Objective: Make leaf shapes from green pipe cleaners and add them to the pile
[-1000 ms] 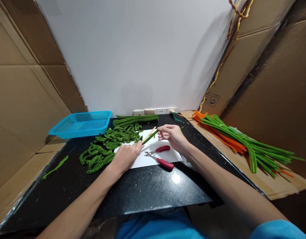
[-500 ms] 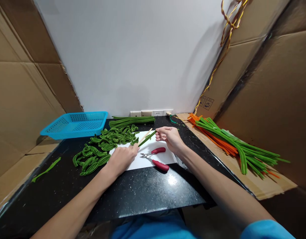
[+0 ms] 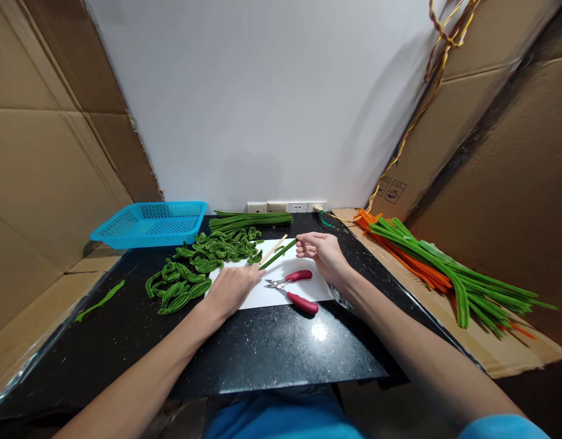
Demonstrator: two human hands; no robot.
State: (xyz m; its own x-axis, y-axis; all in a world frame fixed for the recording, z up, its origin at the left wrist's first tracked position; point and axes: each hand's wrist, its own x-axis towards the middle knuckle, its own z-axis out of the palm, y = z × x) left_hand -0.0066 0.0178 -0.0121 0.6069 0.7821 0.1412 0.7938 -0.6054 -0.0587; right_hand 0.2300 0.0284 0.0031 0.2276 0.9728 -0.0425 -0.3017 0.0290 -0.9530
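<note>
My left hand [image 3: 233,288] rests on the left part of a white sheet [image 3: 281,286], its fingers pinching the near end of a straight green pipe cleaner [image 3: 278,254]. My right hand [image 3: 323,251] pinches the far end of the same green stem above the sheet. A thin wooden stick [image 3: 274,247] lies just left of the stem. Red-handled pliers [image 3: 294,289] lie on the sheet between my hands.
A pile of bent green pieces [image 3: 203,259] lies left of the sheet on the black counter [image 3: 244,347]. A blue basket [image 3: 150,223] stands at the back left. Straight green stems [image 3: 251,219] lie by the wall. Green and orange stems [image 3: 441,262] lie on cardboard at right.
Both hands keep hold of the green stem with little movement; the view itself has shifted slightly.
</note>
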